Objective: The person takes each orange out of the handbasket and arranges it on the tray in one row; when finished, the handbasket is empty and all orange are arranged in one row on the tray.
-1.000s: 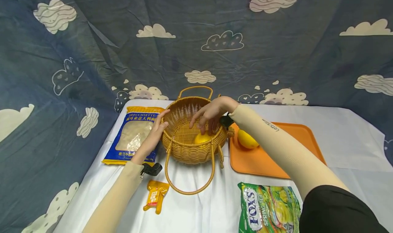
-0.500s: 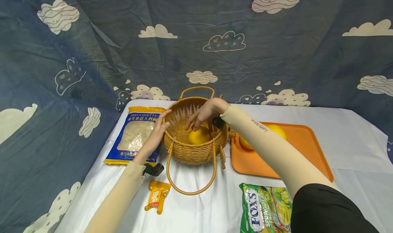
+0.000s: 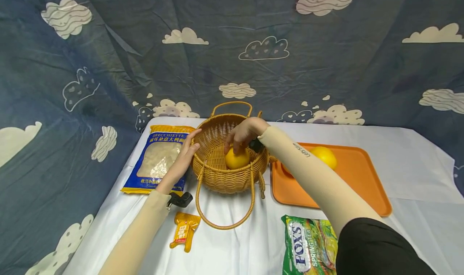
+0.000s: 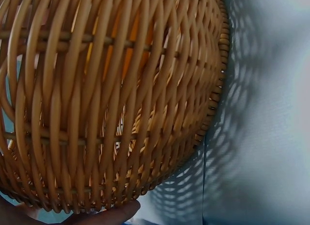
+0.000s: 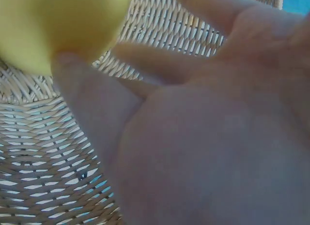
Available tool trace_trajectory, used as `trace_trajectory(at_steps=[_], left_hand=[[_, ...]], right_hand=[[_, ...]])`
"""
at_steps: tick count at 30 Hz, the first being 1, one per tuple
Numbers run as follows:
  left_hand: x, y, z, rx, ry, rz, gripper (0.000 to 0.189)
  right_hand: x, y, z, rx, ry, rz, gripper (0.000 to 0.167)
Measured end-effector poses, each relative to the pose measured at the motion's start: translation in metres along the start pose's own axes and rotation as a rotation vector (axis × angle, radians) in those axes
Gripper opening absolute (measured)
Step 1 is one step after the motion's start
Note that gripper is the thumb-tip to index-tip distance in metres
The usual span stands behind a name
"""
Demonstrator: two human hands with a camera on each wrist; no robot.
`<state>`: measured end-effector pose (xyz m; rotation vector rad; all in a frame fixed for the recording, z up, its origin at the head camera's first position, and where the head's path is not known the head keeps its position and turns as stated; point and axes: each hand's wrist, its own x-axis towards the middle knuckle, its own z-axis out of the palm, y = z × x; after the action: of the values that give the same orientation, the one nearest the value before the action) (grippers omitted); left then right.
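Observation:
My right hand [image 3: 246,134] reaches down into a brown wicker basket [image 3: 224,182] with two looped handles. Its fingertips touch the top of a round yellow fruit [image 3: 237,161] inside. In the right wrist view, a fingertip [image 5: 70,65] meets the edge of the fruit [image 5: 63,22], and the fingers are spread. Extended fingers of my left hand [image 3: 181,158] rest against the basket's left rim. The left wrist view shows the woven wall [image 4: 116,99] close up, with a finger [image 4: 116,213] along its lower edge.
An orange tray [image 3: 355,178] stands right of the basket. It bears a yellow fruit [image 3: 324,157], with another mostly behind my right forearm. A pasta bag [image 3: 159,158] lies left. In front are a small orange packet [image 3: 185,230] and a green candy bag [image 3: 308,245].
My right hand has moved left and lower over the fruit. The fruit has shifted slightly within the basket and shows more. The left hand stays at the rim.

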<state>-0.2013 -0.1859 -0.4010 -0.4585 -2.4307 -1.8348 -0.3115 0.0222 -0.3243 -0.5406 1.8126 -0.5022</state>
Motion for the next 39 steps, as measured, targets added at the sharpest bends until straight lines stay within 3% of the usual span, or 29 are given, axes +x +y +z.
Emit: trace_trajectory(at_steps=[4, 11, 19, 34, 39], left_hand=[[-0.004, 0.015, 0.002, 0.012, 0.0, -0.009, 0.051], [-0.005, 0.018, 0.004, 0.016, -0.006, -0.003, 0.051], [-0.005, 0.019, 0.004, 0.012, -0.008, -0.008, 0.051], [-0.004, 0.015, 0.001, 0.001, -0.015, -0.041, 0.053], [0.002, -0.009, -0.002, -0.014, -0.006, -0.037, 0.052]], right_hand=[[0.001, 0.001, -0.001, -0.018, 0.021, 0.008, 0.045], [0.005, 0.006, -0.001, -0.152, 0.021, 0.061, 0.047], [0.008, 0.009, -0.001, -0.165, 0.086, 0.049, 0.046], [-0.018, 0.005, -0.003, -0.07, 0.218, -0.135, 0.047], [-0.037, 0.006, -0.003, -0.077, 0.232, -0.262, 0.046]])
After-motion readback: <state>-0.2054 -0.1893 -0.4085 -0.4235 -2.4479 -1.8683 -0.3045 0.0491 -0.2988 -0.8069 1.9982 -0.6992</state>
